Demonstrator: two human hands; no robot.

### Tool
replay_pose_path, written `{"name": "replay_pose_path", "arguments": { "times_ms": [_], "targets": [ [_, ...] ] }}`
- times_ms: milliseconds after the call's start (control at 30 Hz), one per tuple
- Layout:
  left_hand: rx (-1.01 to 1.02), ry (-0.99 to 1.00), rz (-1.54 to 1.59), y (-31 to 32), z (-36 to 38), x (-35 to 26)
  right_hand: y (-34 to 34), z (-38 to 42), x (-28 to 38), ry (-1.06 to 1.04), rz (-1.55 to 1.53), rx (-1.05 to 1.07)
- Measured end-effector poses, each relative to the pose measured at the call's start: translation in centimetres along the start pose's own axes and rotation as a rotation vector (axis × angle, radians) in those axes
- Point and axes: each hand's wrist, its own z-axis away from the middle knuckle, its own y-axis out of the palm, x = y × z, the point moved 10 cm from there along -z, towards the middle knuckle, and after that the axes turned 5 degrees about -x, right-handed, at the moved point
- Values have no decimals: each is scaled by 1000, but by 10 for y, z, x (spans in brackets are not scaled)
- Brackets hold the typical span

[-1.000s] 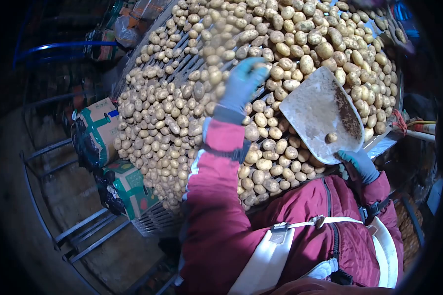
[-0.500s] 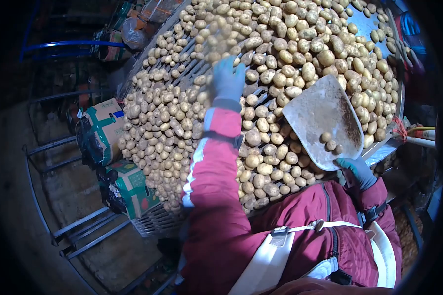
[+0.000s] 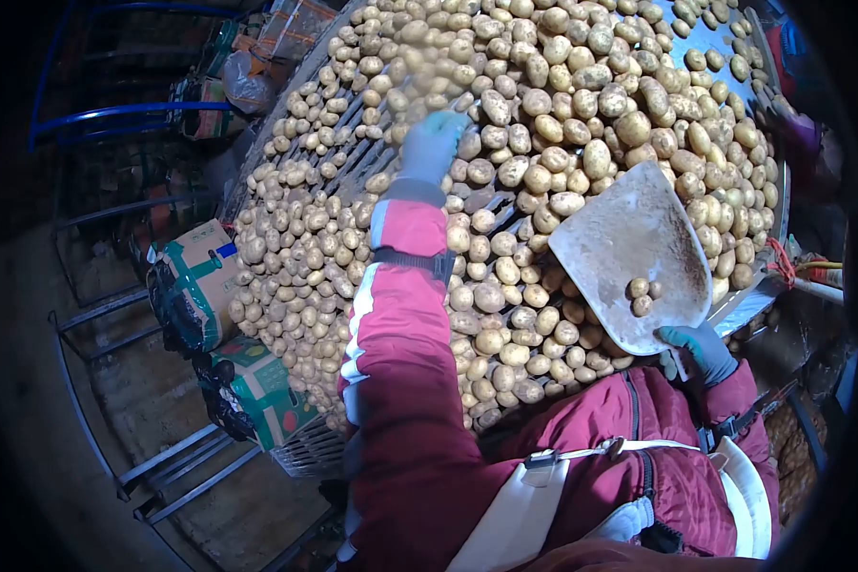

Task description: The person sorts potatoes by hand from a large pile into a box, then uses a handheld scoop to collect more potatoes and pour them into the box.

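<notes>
Dim room, brown floor (image 3: 105, 353) showing at left, metal rails (image 3: 173, 446) standing over it and a blue rail (image 3: 133, 114) running across the upper left. Slatted desk (image 3: 313, 452) is filling the middle, its slats showing in gaps and at the near left end. Potatoes (image 3: 591, 71) are covering most of it: smaller ones are lying toward the left, larger ones are piling up toward the right. Two cardboard boxes (image 3: 210, 276) are standing against the left side, both with green markings, one nearer the wearer. Plastic bag (image 3: 246, 84) is sitting farther back at upper left. Purple patch (image 3: 803, 135) is showing at the right edge, too dark to make out.

Pale, dirt-stained scoop (image 3: 629, 257) is tilting across the potatoes at right, above the wearer's lap. Right hand (image 3: 701, 351), gloved, is gripping it at the near end, fingers closing around it, thumb side lying on the rim. Left hand (image 3: 433, 148), also gloved, is hanging over the middle of the pile among potatoes, fingers bending forward and staying close together; cannot tell if they are holding one. Three small potatoes (image 3: 643, 296) are lying in the scoop near its gripped end, touching.
</notes>
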Motion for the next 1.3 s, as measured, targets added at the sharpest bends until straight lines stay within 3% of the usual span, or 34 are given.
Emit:
{"name": "replay_pose_path", "arguments": {
  "times_ms": [67,100,167,200,267,367,433,467,567,633,700,767,833,933,1000,1033,1067,1100,1133,1167,1233,1300],
  "targets": [
    [-221,483,-114,-15,-15,-22,-8,-3,2,8,4,-65],
    [-220,484,-113,-10,-22,-22,-8,-3,4,14,12,-55],
    [-291,593,-483,13,-28,-31,-8,-5,4,22,16,-48],
    [-351,670,-499,18,-24,-43,-7,-6,7,-39,28,-43],
    [-388,624,-634,27,-28,-46,-6,-5,11,-93,35,-38],
    [-395,611,-797,27,-32,-49,-6,0,6,17,9,-47],
    [-357,426,-848,22,-32,-40,-6,-1,9,-46,11,-37],
    [-490,550,-832,18,-22,-43,-9,-2,8,-47,7,-37],
    [-595,454,-821,14,-24,-42,-11,-7,0,-7,-13,8],
    [-586,548,-834,22,-26,-50,-11,-6,-1,-3,12,5],
    [-405,456,-886,32,-44,-43,-10,-13,0,-87,-14,-41],
    [-362,418,-875,31,-52,-39,-15,-12,9,-179,-43,-84],
    [-321,383,-863,29,-53,-41,-19,-8,-3,-2,62,10],
    [-407,365,-242,4,-25,-39,-21,-12,-5,-46,69,-5],
    [-331,404,44,20,-8,-25,-6,-8,-2,-123,16,29],
    [-260,566,104,30,54,-64,2,-6,6,-205,-45,58],
    [13,527,468,62,74,-60,-10,-14,-6,-107,58,23],
    [108,467,348,78,109,-60,-5,-12,-6,-104,73,32],
    [78,390,268,83,134,-48,2,-9,1,-172,82,45],
    [-57,673,65,68,151,-51,6,-5,8,-241,88,58],
    [-322,572,63,18,152,-1,2,-4,5,-237,104,21],
    [-598,467,-301,-47,135,52,-3,1,5,-233,112,-18]
  ]
}}
